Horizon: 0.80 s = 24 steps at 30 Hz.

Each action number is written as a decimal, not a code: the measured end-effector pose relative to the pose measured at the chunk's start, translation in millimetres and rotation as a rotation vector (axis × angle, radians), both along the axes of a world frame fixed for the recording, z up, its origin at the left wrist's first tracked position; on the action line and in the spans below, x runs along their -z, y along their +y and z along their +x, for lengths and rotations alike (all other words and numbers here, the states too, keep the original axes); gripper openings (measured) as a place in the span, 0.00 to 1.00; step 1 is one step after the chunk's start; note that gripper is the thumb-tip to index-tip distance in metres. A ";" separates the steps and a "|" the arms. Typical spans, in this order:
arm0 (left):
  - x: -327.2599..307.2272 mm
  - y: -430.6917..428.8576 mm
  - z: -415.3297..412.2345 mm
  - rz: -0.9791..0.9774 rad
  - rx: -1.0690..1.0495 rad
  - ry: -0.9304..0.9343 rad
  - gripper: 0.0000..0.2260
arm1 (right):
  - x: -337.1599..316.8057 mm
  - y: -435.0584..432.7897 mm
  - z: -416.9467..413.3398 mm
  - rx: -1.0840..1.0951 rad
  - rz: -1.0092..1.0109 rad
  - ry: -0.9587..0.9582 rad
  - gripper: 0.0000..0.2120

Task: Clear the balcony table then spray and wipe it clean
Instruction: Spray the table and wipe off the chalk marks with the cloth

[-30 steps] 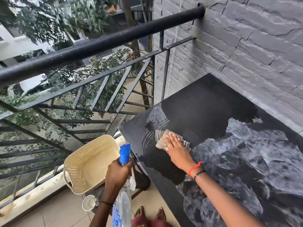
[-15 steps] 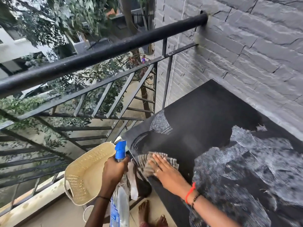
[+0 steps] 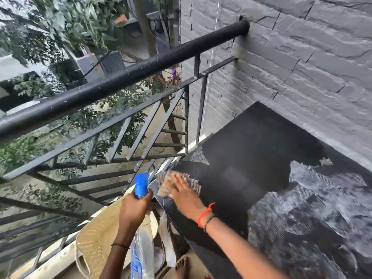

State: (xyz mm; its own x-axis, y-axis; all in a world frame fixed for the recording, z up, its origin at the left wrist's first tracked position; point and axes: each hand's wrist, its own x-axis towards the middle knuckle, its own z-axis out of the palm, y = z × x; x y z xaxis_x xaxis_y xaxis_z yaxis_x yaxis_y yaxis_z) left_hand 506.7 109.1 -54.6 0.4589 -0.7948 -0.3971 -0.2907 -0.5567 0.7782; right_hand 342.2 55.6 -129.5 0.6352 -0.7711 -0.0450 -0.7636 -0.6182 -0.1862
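The black balcony table (image 3: 251, 158) fills the right half of the view, dark and wet at its near-left part, streaked grey-white toward the right. My right hand (image 3: 184, 193) presses flat, fingers straight, on a grey striped cloth (image 3: 175, 183) at the table's left corner. My left hand (image 3: 134, 208) grips the neck of a clear spray bottle (image 3: 141, 250) with a blue nozzle (image 3: 141, 185), held upright just left of the table edge.
A cream plastic basket (image 3: 94, 242) sits below my left hand beside the black metal railing (image 3: 124, 83). A grey stone wall (image 3: 302, 67) runs along the table's far side. White items lie on the floor under the table edge.
My right hand has slid the cloth from the table's middle-left out to the left corner. The dark wet patch has grown. My left hand keeps holding the bottle.
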 end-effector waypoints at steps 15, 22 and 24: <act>-1.6 -40.1 15.0 -0.040 0.011 -0.034 0.12 | 10.4 -104.4 -79.0 0.320 0.075 -0.018 0.29; -8.7 -36.1 17.1 -0.038 0.011 -0.026 0.14 | 22.3 -60.7 -7.0 0.120 0.032 -0.080 0.35; -11.7 -36.6 15.6 -0.049 0.006 -0.029 0.16 | 22.9 -18.8 -14.9 0.029 0.005 -0.080 0.39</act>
